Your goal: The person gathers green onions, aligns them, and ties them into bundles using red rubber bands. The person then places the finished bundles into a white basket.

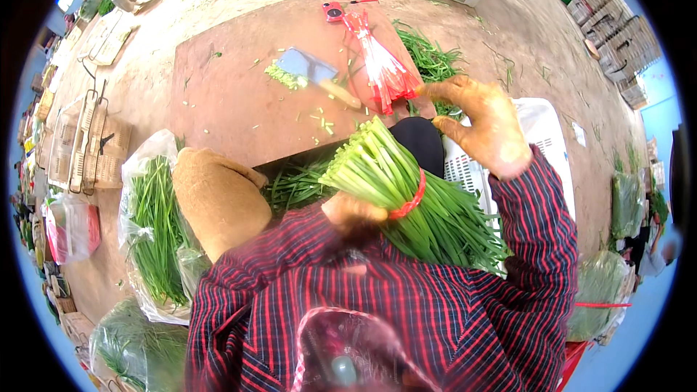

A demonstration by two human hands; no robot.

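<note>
A thick bunch of garlic chives lies slantwise across my lap, its pale cut ends toward the board and its green leaves toward my right arm. A red tie encircles it. My left hand grips the bunch from below, beside the tie; part of that hand is hidden. My right hand is raised above the leaves with thumb and forefinger apart. Its forefinger tip is at the near ends of a bundle of red ties on the board; whether it touches them I cannot tell.
On the brown board lie a cleaver, chopped stem bits and a red round-dialled device. A white plastic crate stands at my right. Bagged chives lie left. Loose chives lie beyond the board's right edge.
</note>
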